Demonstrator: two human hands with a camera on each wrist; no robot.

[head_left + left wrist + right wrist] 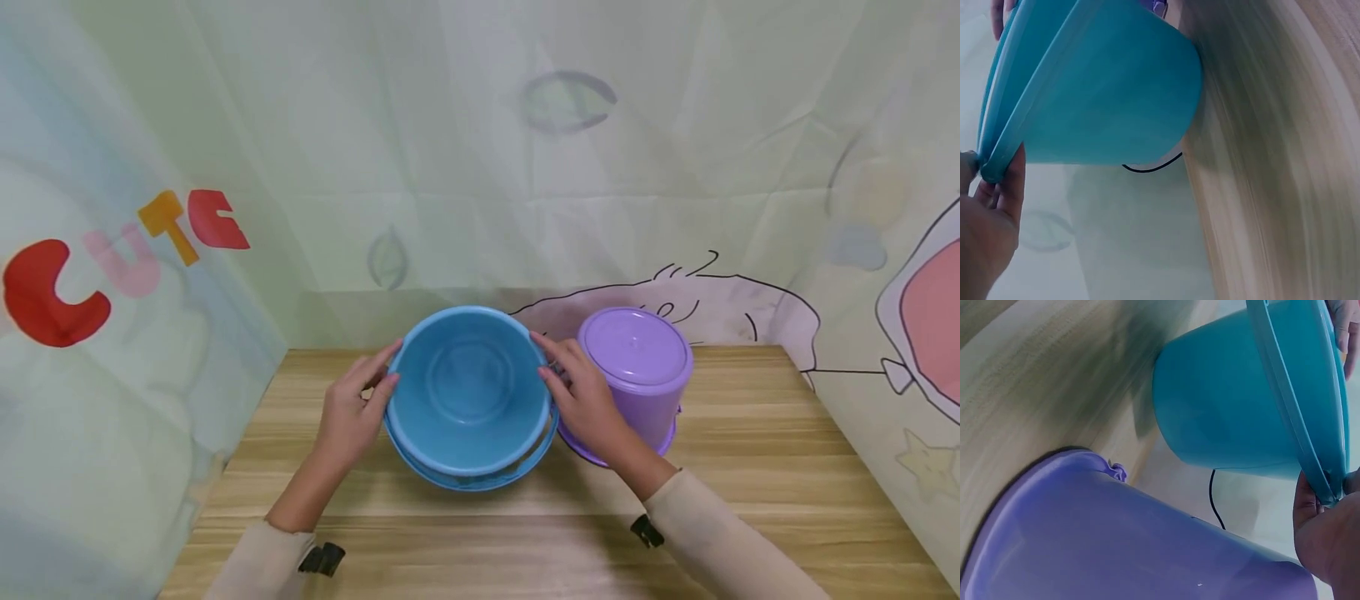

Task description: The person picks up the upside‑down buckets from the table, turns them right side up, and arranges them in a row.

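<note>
A blue plastic bucket (468, 387) faces mouth up in the head view, its inside bare. My left hand (354, 408) grips the left side of its rim, thumb on one side and fingers on the other. On the opposite side my right hand (588, 400) pinches the rim in the same way. The bucket's handle (495, 482) hangs down along the near side. Close beside my right hand, a purple bucket (656, 408) stands upside down on the table. Whether the blue bucket's base touches the table is hard to tell.
The wooden table (750, 500) ends at a printed curtain (450, 167) along its back. More of this fabric, with coloured letters (48, 292), covers the left side. Both sleeves carry dark clips (322, 558).
</note>
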